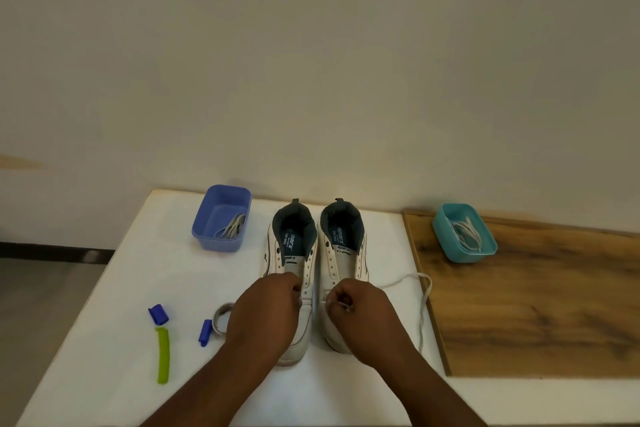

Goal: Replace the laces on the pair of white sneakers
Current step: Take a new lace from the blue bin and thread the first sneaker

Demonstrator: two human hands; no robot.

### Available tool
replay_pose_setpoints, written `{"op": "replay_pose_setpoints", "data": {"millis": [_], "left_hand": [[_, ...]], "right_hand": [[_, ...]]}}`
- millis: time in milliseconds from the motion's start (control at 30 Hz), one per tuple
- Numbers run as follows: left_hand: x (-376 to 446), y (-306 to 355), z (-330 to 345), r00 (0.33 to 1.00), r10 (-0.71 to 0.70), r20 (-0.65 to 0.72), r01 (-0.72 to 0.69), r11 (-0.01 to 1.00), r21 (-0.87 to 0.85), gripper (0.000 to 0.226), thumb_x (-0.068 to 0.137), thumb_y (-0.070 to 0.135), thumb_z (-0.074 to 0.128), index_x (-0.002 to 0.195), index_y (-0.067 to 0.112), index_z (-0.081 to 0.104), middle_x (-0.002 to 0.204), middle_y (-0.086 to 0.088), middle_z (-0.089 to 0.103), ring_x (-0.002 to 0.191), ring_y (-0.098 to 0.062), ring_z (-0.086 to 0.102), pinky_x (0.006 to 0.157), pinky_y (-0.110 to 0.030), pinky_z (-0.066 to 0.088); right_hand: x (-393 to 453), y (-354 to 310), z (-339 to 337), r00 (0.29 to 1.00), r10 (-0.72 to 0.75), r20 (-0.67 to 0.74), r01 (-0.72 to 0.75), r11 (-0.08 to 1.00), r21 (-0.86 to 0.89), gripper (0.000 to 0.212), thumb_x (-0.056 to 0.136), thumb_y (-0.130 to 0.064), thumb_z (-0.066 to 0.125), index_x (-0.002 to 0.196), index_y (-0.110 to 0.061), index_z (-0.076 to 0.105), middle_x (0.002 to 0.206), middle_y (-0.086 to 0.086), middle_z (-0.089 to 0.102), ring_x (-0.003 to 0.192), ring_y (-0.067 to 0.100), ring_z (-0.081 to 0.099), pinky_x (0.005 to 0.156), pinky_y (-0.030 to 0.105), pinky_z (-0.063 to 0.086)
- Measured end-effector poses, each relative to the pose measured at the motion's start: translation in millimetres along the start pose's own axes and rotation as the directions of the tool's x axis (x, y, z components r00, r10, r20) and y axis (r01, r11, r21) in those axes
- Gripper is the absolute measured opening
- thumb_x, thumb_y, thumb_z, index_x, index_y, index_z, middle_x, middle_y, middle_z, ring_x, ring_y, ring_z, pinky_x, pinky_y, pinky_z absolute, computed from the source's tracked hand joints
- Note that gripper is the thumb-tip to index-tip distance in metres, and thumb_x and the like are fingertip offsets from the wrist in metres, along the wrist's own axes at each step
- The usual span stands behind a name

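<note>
1. Two white sneakers with dark teal linings are standing side by side on the white table top, heels toward its far edge and toes toward the near edge; the left sneaker and the right sneaker are nearly touching.
2. The left hand is resting on the forefoot of the left sneaker, its fingers curling in at the lower eyelets; what they are gripping cannot be told.
3. The right hand is sitting over the forefoot of the right sneaker with fingers bent tight, pinching a white shoelace near the lowest eyelets.
4. That lace is trailing out to the right of the right sneaker, looping near the table top's right edge and running back toward the near edge.
5. A blue plastic rectangular tub holding greyish laces is sitting near the far edge, left of the sneakers.
6. A teal plastic tub holding white laces is standing on the wooden board to the right of the table top.
7. A green ribbed stick, two small blue caps and a grey tape ring are lying toward the left edge, the ring just beside the left wrist.
</note>
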State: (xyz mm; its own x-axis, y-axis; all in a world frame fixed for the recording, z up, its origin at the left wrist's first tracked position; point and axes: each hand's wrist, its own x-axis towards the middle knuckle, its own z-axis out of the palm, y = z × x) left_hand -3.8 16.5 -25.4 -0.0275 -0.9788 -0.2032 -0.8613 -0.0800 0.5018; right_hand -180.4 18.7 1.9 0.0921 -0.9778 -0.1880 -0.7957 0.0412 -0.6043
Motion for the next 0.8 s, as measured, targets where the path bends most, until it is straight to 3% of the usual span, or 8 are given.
{"op": "replay_pose_setpoints", "data": {"millis": [100, 267, 367, 433, 500, 600, 700, 800], "left_hand": [[-4.9, 5.6, -6.3, 0.997, 0.041, -0.063, -0.042, 0.999, -0.009, 0.026, 0.098, 0.025, 0.059, 0.123, 0.027, 0.062, 0.113, 0.007, 0.068, 0.089, -0.004, 0.053, 0.077, -0.014, 0.033], [-5.1, 8.0, -10.2, 0.998, 0.035, -0.042, -0.036, 0.999, -0.023, 0.03, 0.098, 0.024, 0.06, 0.128, 0.027, 0.062, 0.12, 0.004, 0.068, 0.105, -0.012, 0.063, 0.084, -0.016, 0.037], [-1.4, 7.0, -5.6, 0.999, 0.016, 0.033, -0.014, 0.998, -0.056, 0.038, 0.096, 0.027, 0.065, 0.134, 0.024, 0.06, 0.13, 0.003, 0.064, 0.115, -0.016, 0.061, 0.099, -0.023, 0.04], [-1.8, 7.5, -1.5, 0.999, 0.007, -0.035, -0.008, 1.0, -0.03, 0.035, 0.095, 0.037, 0.065, 0.129, 0.033, 0.064, 0.124, 0.006, 0.068, 0.108, -0.014, 0.06, 0.095, -0.025, 0.044], [-6.4, 10.5, -2.5, 0.989, -0.001, -0.151, 0.017, 0.995, 0.103, 0.032, 0.094, 0.048, 0.061, 0.126, 0.04, 0.064, 0.119, 0.009, 0.066, 0.105, -0.014, 0.055, 0.089, -0.027, 0.044], [-11.0, 13.2, -1.7, 0.972, -0.008, -0.233, 0.055, 0.979, 0.196, 0.03, 0.093, 0.051, 0.063, 0.122, 0.045, 0.064, 0.125, 0.007, 0.052, 0.114, -0.018, 0.044, 0.095, -0.033, 0.038], [-9.1, 11.8, -4.1, 0.966, -0.026, -0.259, 0.063, 0.989, 0.135, 0.021, 0.09, 0.05, 0.067, 0.111, 0.049, 0.069, 0.143, 0.009, 0.041, 0.136, -0.021, 0.029, 0.111, -0.041, 0.027], [-7.2, 11.0, -4.1, 0.962, -0.045, -0.27, 0.078, 0.991, 0.113, 0.012, 0.089, 0.045, 0.069, 0.1, 0.048, 0.072, 0.156, 0.009, 0.03, 0.15, -0.027, 0.012, 0.119, -0.054, 0.013]], "right_hand": [[-3.7, 2.9, 1.2, 0.999, 0.001, -0.053, -0.001, 1.0, 0.009, 0.012, 0.096, -0.027, 0.061, 0.086, -0.03, 0.068, 0.083, -0.012, 0.067, 0.08, 0.003, 0.062, 0.073, 0.017, 0.049], [-2.2, -6.1, 10.5, 0.996, -0.032, -0.088, 0.026, 0.997, -0.067, 0.014, 0.097, -0.028, 0.058, 0.091, -0.029, 0.071, 0.085, -0.01, 0.069, 0.078, 0.007, 0.062, 0.073, 0.022, 0.051], [-4.8, -10.6, 22.7, 0.989, -0.074, -0.128, 0.057, 0.99, -0.131, 0.015, 0.098, -0.029, 0.056, 0.094, -0.03, 0.071, 0.088, -0.01, 0.067, 0.08, 0.007, 0.06, 0.074, 0.027, 0.052], [-7.4, -9.2, 30.5, 0.982, -0.098, -0.162, 0.079, 0.99, -0.12, 0.015, 0.099, -0.03, 0.056, 0.095, -0.03, 0.07, 0.088, -0.011, 0.066, 0.08, 0.006, 0.059, 0.072, 0.024, 0.05], [-8.1, -8.3, 36.7, 0.975, -0.111, -0.195, 0.089, 0.989, -0.115, 0.015, 0.1, -0.031, 0.056, 0.096, -0.029, 0.071, 0.088, -0.011, 0.066, 0.077, 0.005, 0.057, 0.069, 0.013, 0.042], [-5.4, -4.9, 40.9, 0.967, -0.103, -0.231, 0.073, 0.988, -0.134, 0.016, 0.101, -0.036, 0.056, 0.096, -0.033, 0.07, 0.087, -0.014, 0.065, 0.074, 0.004, 0.056, 0.069, 0.012, 0.041], [-0.5, -4.5, 40.0, 0.96, -0.103, -0.262, 0.064, 0.986, -0.151, 0.015, 0.1, -0.037, 0.056, 0.094, -0.034, 0.07, 0.086, -0.015, 0.064, 0.075, 0.004, 0.058, 0.071, 0.024, 0.052], [3.0, -5.8, 38.0, 0.96, -0.094, -0.262, 0.056, 0.987, -0.15, 0.015, 0.099, -0.036, 0.056, 0.091, -0.033, 0.068, 0.084, -0.013, 0.063, 0.075, 0.006, 0.058, 0.069, 0.027, 0.052]]}}
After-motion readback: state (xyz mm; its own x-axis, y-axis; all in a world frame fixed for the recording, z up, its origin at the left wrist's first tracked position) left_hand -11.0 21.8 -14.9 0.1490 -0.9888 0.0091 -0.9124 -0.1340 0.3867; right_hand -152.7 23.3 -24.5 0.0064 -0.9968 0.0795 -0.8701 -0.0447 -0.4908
